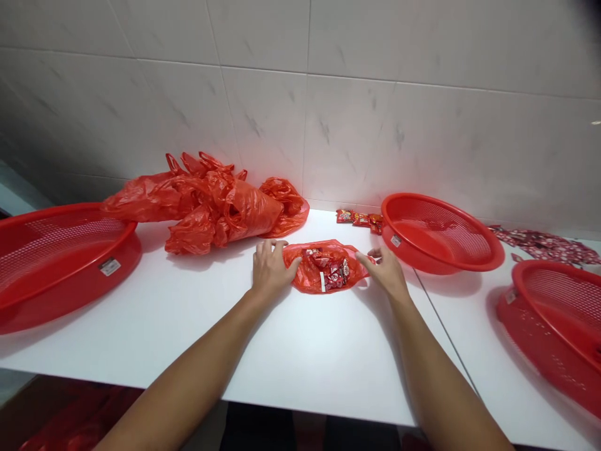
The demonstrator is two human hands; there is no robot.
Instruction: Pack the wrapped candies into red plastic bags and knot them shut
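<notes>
A thin red plastic bag point(307, 285) lies on the white table in front of me, its mouth spread wide. Inside it are several small red snack packets point(335, 272), one with a white strip. My left hand point(272, 269) grips the bag's left edge, thumb on the near side. At the opposite end, my right hand point(387, 272) pinches the right edge between thumb and fingers. Just behind the bag, a bundle of red plastic bags point(248, 210) is heaped against the wall.
Red plastic baskets stand at the left point(70, 288), at back right point(441, 260) and at far right point(539, 338). Small red packets point(360, 219) lie by the wall. Behind the right baskets is a pile of red-and-white packets point(549, 244). A seam crosses the white table point(188, 326).
</notes>
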